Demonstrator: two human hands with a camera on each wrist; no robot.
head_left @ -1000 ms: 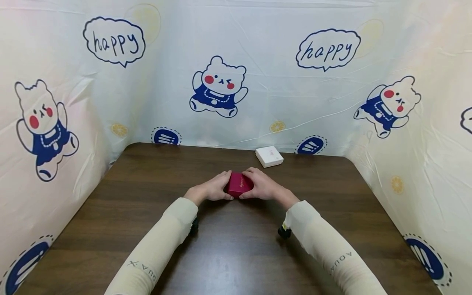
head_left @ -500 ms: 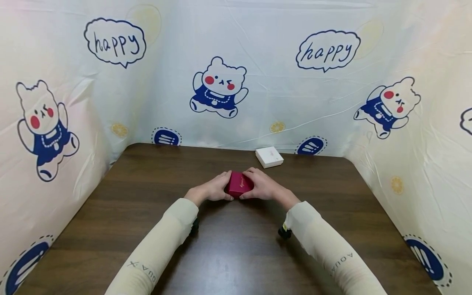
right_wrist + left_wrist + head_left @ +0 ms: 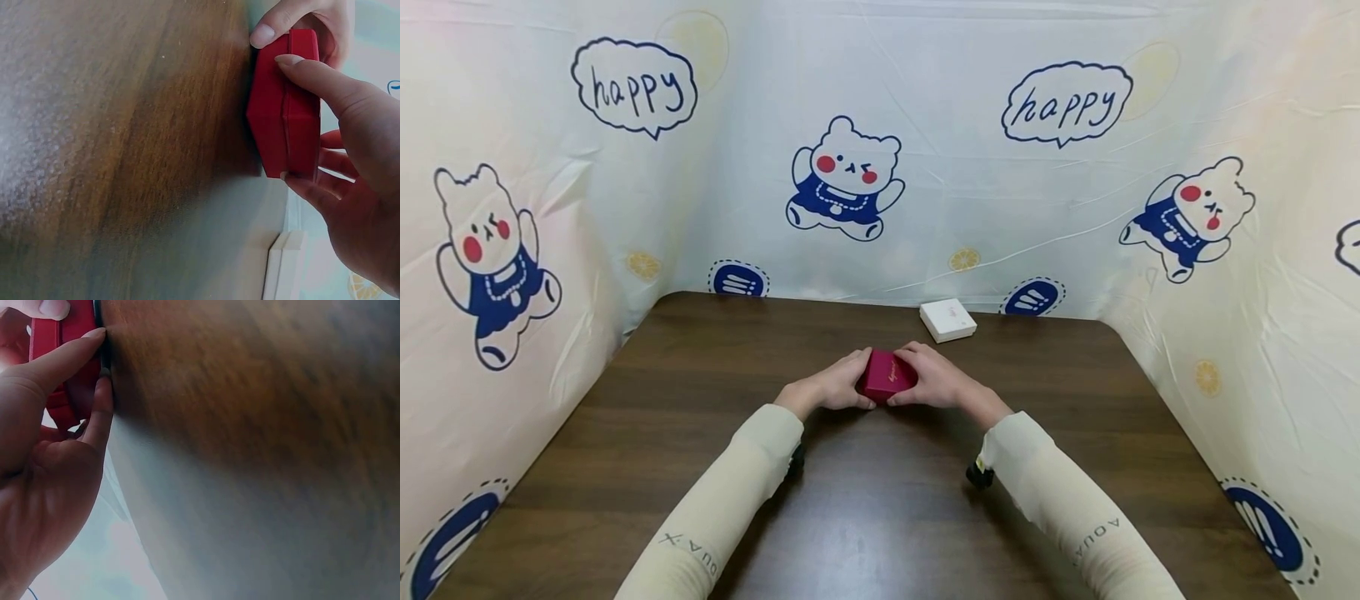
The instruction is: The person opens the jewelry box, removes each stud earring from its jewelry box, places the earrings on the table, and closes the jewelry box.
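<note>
Nothing's really changed in the last sec tbh: my L hand (image 3: pixel 838 381) and R hand (image 3: pixel 936 377) are both still gripping the red box (image 3: pixel 887 379) from either side, a bit below center frame. Lid (image 3: pixel 303 140) looks fully on, so imo work's basically on hold rn, w/ the white box (image 3: pixel 948 320) untouched just right of mid-frame.

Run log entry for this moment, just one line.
left hand: grips red box | right hand: grips red box | white box: farther back on table, untouched
</note>
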